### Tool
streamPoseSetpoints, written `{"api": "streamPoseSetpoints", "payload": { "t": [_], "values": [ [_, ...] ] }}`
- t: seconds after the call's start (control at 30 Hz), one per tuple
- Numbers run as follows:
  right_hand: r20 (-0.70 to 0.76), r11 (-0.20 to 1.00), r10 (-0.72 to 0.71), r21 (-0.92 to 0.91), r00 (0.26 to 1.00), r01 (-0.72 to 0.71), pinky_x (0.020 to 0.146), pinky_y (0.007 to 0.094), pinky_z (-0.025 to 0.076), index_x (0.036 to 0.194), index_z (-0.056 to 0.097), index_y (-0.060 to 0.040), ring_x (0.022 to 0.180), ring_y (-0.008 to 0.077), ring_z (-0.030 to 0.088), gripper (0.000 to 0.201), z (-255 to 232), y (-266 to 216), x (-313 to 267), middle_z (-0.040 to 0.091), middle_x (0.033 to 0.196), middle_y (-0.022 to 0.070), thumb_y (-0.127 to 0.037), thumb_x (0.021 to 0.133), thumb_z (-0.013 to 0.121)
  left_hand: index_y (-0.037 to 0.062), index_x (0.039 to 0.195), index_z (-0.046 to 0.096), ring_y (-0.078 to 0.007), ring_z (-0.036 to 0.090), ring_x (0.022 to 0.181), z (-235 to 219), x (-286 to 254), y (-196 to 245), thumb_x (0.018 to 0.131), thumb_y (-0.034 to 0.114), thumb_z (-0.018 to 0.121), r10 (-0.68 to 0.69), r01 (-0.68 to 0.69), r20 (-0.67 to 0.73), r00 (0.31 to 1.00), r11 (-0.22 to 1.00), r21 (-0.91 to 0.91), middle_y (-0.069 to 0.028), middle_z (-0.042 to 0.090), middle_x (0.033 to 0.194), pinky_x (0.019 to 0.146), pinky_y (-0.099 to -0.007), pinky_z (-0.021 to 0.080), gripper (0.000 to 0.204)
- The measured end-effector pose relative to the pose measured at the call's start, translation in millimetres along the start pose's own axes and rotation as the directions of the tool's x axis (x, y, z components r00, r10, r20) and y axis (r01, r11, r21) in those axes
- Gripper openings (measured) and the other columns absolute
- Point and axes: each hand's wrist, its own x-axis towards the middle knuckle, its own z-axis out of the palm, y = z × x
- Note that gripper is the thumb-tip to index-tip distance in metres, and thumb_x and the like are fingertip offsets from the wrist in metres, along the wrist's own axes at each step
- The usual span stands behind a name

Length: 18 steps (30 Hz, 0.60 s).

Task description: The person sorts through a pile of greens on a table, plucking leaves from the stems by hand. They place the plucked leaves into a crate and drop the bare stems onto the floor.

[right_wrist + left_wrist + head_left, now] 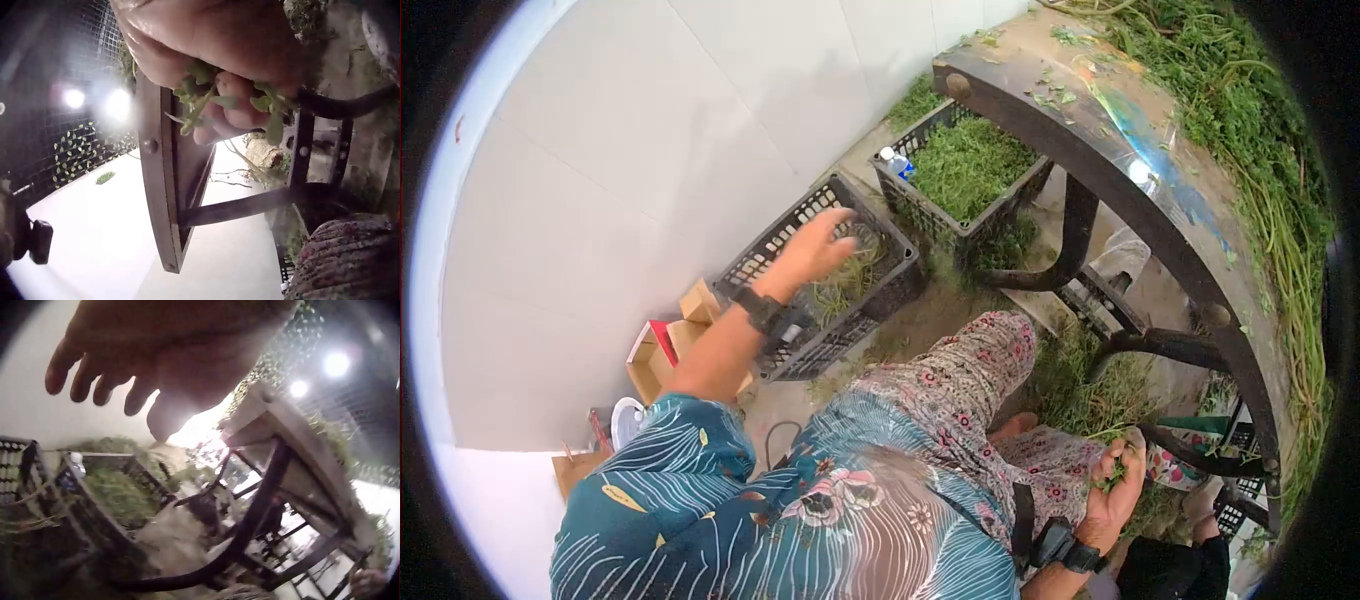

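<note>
My left hand [815, 248] hangs over a black plastic crate [840, 345] that has some green stems [855, 280] inside. In the left wrist view the same hand [162, 356] has its fingers spread, with nothing held. Low on the right of the head view, my right hand [1120, 485] curls round a small bunch of leafy greens [1112, 472]. Green leaves [203, 103] poke out between the curled fingers of the right hand [219, 50] in the right wrist view.
A second black crate [965, 235], full of greens, holds a bottle [895, 162] at its corner. A metal-framed table [1090, 135] piled with long stems [1270, 170] curves along the right. Cardboard boxes [650, 365] lie by the wall [650, 150]. Another person's dark-clothed leg [1170, 570] shows at lower right.
</note>
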Motion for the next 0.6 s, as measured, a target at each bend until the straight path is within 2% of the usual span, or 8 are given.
{"api": "streamPoseSetpoints", "payload": {
  "t": [0.07,0.1,0.13,0.17,0.27,0.37,0.47,0.6],
  "values": [
    [0.075,0.994,0.028,-0.104,0.997,-0.02,0.047,0.022,0.036,0.107,0.051,-0.0027,0.056,0.0089,0.046,0.029,13.5,-0.9,-1.0,0.054,0.08,0.0035,-0.008,0.079,0.05,0.003,0.107,0.058,-0.0301,0.059,0.093,8.0,0.6,62.5,0.079,0.019,0.053,0.17,-0.134,0.131,0.977,0.96,-0.247,-0.0184,0.06,0.099,0.081,-0.0376,0.046,0.032],
    [0.109,0.983,0.048,-0.183,0.993,-0.027,0.047,0.0214,0.037,0.104,0.052,-0.0024,0.056,0.0085,0.046,0.026,26.4,0.0,-3.3,0.055,0.079,0.0035,-0.008,0.079,0.049,0.0021,0.103,0.06,-0.03,0.059,0.092,5.7,-9.0,112.0,0.08,0.018,0.052,0.118,-0.016,0.249,0.961,0.927,-0.375,-0.0182,0.061,0.095,0.081,-0.0378,0.046,0.029],
    [0.142,0.965,0.068,-0.26,0.988,-0.029,0.047,0.0208,0.037,0.101,0.054,-0.0021,0.055,0.0081,0.046,0.024,41.3,0.4,-7.1,0.055,0.078,0.0035,-0.007,0.079,0.048,0.0025,0.108,0.057,-0.0307,0.058,0.095,24.3,-12.8,137.1,0.08,0.019,0.053,0.267,-0.108,0.328,0.906,0.896,-0.432,-0.0182,0.061,0.098,0.081,-0.0389,0.046,0.032],
    [0.23,0.937,0.093,-0.35,0.969,-0.006,0.049,0.0199,0.037,0.097,0.056,-0.0025,0.056,0.0071,0.046,0.021,59.5,-1.8,-14.3,0.056,0.075,0.0027,-0.005,0.078,0.046,0.0043,0.117,0.05,-0.0323,0.056,0.098,61.5,-20.6,144.0,0.083,0.018,0.054,0.535,-0.395,0.173,0.827,0.772,-0.498,-0.0182,0.058,0.105,0.085,-0.0387,0.045,0.037],
    [0.262,0.869,0.255,-0.485,0.931,-0.102,0.051,0.0197,0.037,0.097,0.055,-0.0031,0.059,0.0069,0.047,0.021,86.9,-7.6,-28.6,0.056,0.075,0.0024,-0.005,0.079,0.045,0.0035,0.105,0.054,-0.0353,0.057,0.089,86.5,-48.1,216.8,0.083,0.019,0.052,0.682,-0.315,0.318,0.658,0.633,-0.707,-0.0196,0.059,0.096,0.074,-0.0422,0.045,0.028],
    [0.253,0.897,0.192,-0.437,0.948,-0.065,0.055,0.0203,0.038,0.095,0.055,-0.003,0.062,0.0073,0.049,0.019,71.9,-9.7,-30.5,0.057,0.076,0.0017,-0.006,0.08,0.045,0.0032,0.095,0.055,-0.0339,0.058,0.074,90.9,-50.4,236.1,0.082,0.021,0.052,0.632,-0.147,0.553,0.543,0.72,-0.679,-0.0177,0.06,0.08,0.063,-0.0418,0.044,0.022],
    [0.215,0.901,0.178,-0.428,0.96,-0.071,0.056,0.0209,0.038,0.095,0.055,-0.0037,0.063,0.0075,0.049,0.017,60.2,-10.5,-32.6,0.057,0.076,0.0017,-0.006,0.081,0.044,0.0034,0.091,0.056,-0.0334,0.056,0.064,91.2,-45.0,232.5,0.081,0.021,0.054,0.629,-0.099,0.548,0.551,0.702,-0.706,-0.0156,0.058,0.07,0.058,-0.041,0.042,0.021],
    [0.267,0.873,0.197,-0.486,0.943,-0.045,0.058,0.0207,0.04,0.095,0.054,-0.0046,0.065,0.0084,0.051,0.016,65.1,-5.4,-34.8,0.058,0.079,0.0029,-0.007,0.082,0.044,0.001,0.092,0.056,-0.0275,0.057,0.062,101.3,-54.7,229.1,0.081,0.02,0.055,0.642,-0.165,0.353,0.68,0.604,-0.78,-0.0133,0.059,0.071,0.057,-0.0375,0.043,0.022]
  ]
}}
